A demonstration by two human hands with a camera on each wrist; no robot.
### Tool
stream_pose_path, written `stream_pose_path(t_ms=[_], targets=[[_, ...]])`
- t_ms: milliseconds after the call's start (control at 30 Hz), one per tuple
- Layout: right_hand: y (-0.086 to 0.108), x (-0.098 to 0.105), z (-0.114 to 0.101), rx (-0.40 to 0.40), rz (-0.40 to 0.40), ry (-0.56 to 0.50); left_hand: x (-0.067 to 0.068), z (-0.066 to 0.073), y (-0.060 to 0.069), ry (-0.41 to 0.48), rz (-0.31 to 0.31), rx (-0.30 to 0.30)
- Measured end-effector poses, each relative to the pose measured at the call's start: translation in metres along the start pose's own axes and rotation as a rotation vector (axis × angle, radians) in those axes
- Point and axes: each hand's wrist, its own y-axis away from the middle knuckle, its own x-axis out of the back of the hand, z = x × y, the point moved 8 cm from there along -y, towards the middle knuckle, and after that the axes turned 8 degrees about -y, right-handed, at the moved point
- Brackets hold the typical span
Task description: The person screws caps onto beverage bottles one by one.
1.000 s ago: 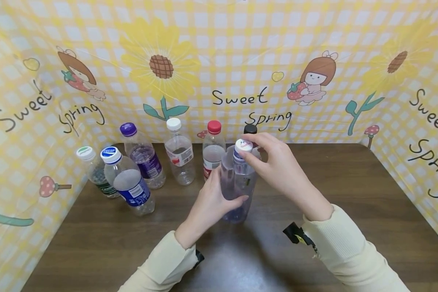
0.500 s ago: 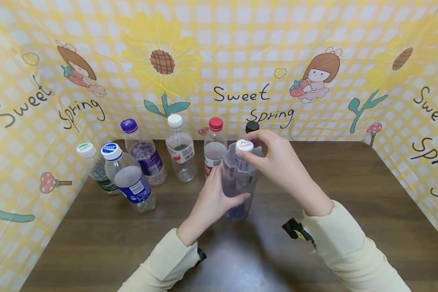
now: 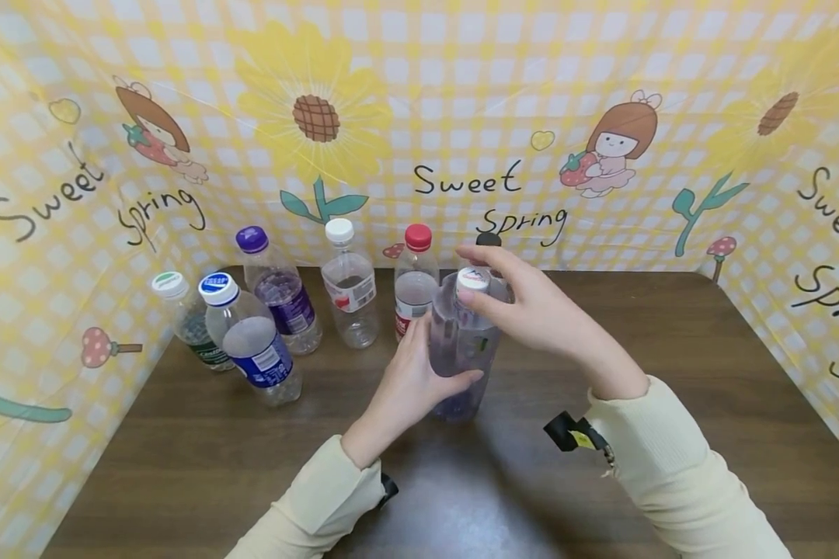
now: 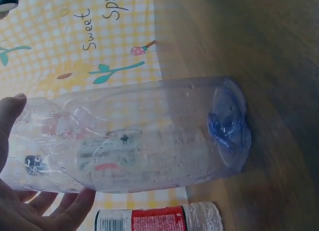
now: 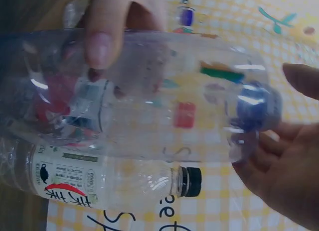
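My left hand point(image 3: 416, 380) grips a large clear, purplish plastic bottle point(image 3: 461, 373) around its side, thumb in front and fingers behind. The bottle stands upright on the table; its blue-tinted base point(image 4: 229, 124) shows in the left wrist view. On top sits a white cap point(image 3: 472, 281) with printing, above a blue ring. My right hand point(image 3: 541, 299) hovers at this cap with its fingers spread. In the right wrist view the right thumb point(image 5: 301, 79) stands apart from the cap, while other fingers lie close to the neck, partly hidden.
Behind the large bottle stands a black-capped bottle point(image 3: 489, 239), mostly hidden. A red-capped bottle point(image 3: 417, 287) is just left of it. Farther left are bottles with a white cap point(image 3: 349, 291), purple cap point(image 3: 280, 295), blue cap point(image 3: 252, 345) and green-and-white cap point(image 3: 192, 326). A checked cloth point(image 3: 426, 116) hangs behind.
The right hand's fingers have spread from around the white cap, the index finger lifting up and away. The left hand keeps its hold on the bottle. The head view has shifted slightly.
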Motion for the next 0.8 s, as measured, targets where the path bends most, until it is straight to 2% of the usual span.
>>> stream_pose_path(t_ms=[100, 233, 533, 800], targets=[[0.002, 0.004, -0.003, 0.053, -0.040, -0.025, -0.001, -0.001, 0.000, 0.007, -0.005, 0.013], [0.003, 0.009, -0.005, 0.098, -0.035, -0.006, -0.001, -0.001, 0.001, 0.010, -0.012, 0.027], [-0.001, 0.013, -0.003, 0.079, 0.002, -0.013, -0.003, -0.002, 0.001, 0.016, -0.035, 0.055], [-0.001, 0.011, -0.007, 0.102, 0.009, 0.020, -0.003, -0.004, 0.001, 0.013, -0.042, 0.066]])
